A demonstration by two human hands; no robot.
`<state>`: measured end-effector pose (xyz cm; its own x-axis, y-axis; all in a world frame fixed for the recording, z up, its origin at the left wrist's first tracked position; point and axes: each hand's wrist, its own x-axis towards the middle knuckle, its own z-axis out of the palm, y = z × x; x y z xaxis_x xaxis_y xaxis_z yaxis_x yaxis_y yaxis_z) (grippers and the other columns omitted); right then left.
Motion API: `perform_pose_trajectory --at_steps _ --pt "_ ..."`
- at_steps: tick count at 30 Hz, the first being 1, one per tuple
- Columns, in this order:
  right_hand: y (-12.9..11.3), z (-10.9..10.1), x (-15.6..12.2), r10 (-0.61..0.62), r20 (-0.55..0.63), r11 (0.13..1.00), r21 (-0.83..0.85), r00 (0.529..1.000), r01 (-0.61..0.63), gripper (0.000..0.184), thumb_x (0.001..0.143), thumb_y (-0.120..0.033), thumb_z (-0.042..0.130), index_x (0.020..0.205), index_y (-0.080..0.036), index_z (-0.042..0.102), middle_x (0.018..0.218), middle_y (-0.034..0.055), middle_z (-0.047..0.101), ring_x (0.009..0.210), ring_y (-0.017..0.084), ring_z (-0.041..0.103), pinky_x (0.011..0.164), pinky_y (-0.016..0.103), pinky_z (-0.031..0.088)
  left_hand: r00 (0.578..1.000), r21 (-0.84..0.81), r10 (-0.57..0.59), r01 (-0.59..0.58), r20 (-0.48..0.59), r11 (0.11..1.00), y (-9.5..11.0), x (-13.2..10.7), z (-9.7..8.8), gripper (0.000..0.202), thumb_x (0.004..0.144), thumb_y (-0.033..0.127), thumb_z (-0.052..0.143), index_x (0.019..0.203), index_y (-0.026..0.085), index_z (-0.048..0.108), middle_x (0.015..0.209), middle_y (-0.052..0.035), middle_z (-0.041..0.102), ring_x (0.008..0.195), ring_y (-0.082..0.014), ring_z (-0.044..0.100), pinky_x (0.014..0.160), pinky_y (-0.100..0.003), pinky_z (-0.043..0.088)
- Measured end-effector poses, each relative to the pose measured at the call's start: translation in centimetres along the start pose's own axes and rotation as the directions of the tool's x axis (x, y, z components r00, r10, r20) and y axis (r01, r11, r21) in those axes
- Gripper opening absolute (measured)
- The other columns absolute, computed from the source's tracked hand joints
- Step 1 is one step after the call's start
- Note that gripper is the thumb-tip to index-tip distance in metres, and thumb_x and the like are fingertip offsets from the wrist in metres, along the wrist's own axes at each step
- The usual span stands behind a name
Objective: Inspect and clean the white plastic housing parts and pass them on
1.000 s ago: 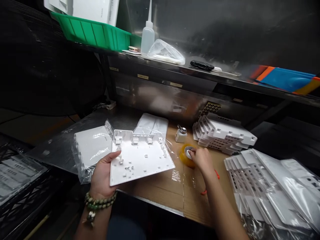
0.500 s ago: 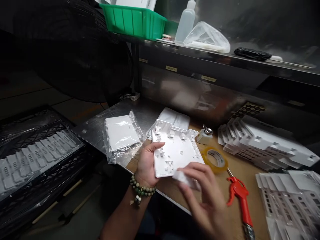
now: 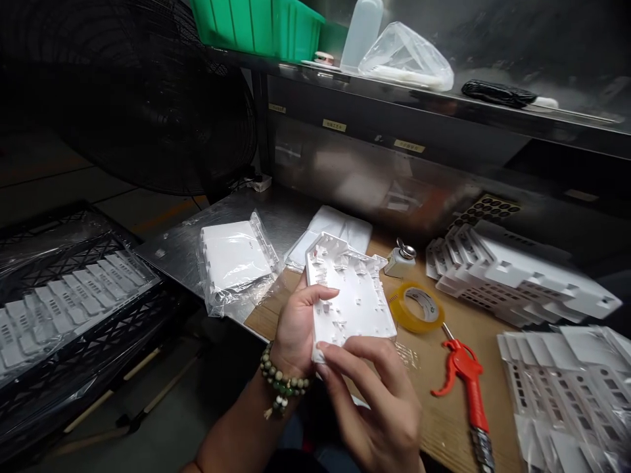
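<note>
My left hand (image 3: 296,322) holds a white plastic housing (image 3: 352,309) by its left edge, thumb over the inside face. The housing is tilted, and its inner side shows small posts, clips and ribs. My right hand (image 3: 377,401) is closed in a pinch at the housing's near left corner. A bit of white cloth (image 3: 318,355) shows at its fingertips, pressed to that corner; the rest is hidden by the fingers. Beyond the housing lie flat white bags or sheets (image 3: 340,226). To its right are a roll of yellow tape (image 3: 417,307) and a small pump bottle (image 3: 400,261).
A bagged white housing (image 3: 236,256) lies on the left of the metal table. A red air gun (image 3: 466,378) and stacked white housings (image 3: 522,269) are at right, with bagged ones (image 3: 566,387) nearer. A black crate (image 3: 93,322) stands left. A shelf (image 3: 419,108) carries a green basket (image 3: 256,29).
My right hand has moved left along the housing's near edge to its corner, with the white cloth now mostly covered. The housing has turned and tilted slightly in my left hand.
</note>
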<state>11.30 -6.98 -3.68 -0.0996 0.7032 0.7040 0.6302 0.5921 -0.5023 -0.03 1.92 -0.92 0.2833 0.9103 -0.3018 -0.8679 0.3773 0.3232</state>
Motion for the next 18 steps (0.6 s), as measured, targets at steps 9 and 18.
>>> perform_pose_trajectory --at_steps 9,18 --pt "-0.8 0.2 0.6 -0.058 -0.052 0.998 -0.026 0.997 0.057 0.027 0.089 -0.005 0.069 0.112 -0.019 0.073 0.088 0.0052 0.065 0.081 0.018 0.062 0.072 0.034 0.049 0.999 0.052 0.034 -0.032 -0.04 0.998 0.1 -0.7 -0.3 0.087 0.071 -0.003 0.057 0.152 0.026 0.045 0.127 -0.0074 0.073 0.106 -0.0317 0.074 0.106 -0.054 0.053" --pt "2.9 -3.7 -2.4 0.205 -0.255 0.972 -0.062 0.945 -0.228 0.024 0.088 -0.009 0.073 0.107 -0.023 0.076 0.102 0.005 0.066 0.092 0.018 0.065 0.076 0.032 0.053 0.986 0.056 -0.101 0.11 -0.135 0.992 4.0 -0.1 -2.1 0.083 0.061 0.005 0.053 0.144 0.007 0.051 0.11 -0.0159 0.078 0.1 -0.0376 0.076 0.097 -0.058 0.057"
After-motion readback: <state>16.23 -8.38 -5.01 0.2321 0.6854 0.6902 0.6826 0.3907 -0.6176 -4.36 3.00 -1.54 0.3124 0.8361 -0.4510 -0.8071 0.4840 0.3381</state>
